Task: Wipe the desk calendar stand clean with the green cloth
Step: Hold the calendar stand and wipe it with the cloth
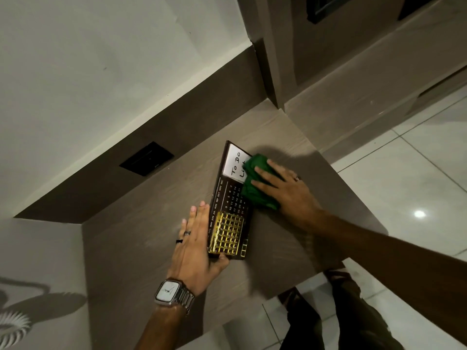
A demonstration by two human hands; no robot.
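Observation:
The desk calendar stand (227, 198) is a dark brown board with a white "To Do List" panel, month and date print, and a gold grid slider. It lies on the brown desk top (151, 218). My left hand (194, 251) grips its near left edge, thumb under the lower corner. My right hand (285, 190) lies flat on the bunched green cloth (255, 190), pressing it onto the stand's right side, where it covers part of the white panel and the dates.
A black wall socket plate (146, 159) sits on the brown backsplash behind the desk. The desk's right edge drops to a glossy white tiled floor (404, 185). My legs show below the front edge. A white ribbed object (12, 324) lies at the far left.

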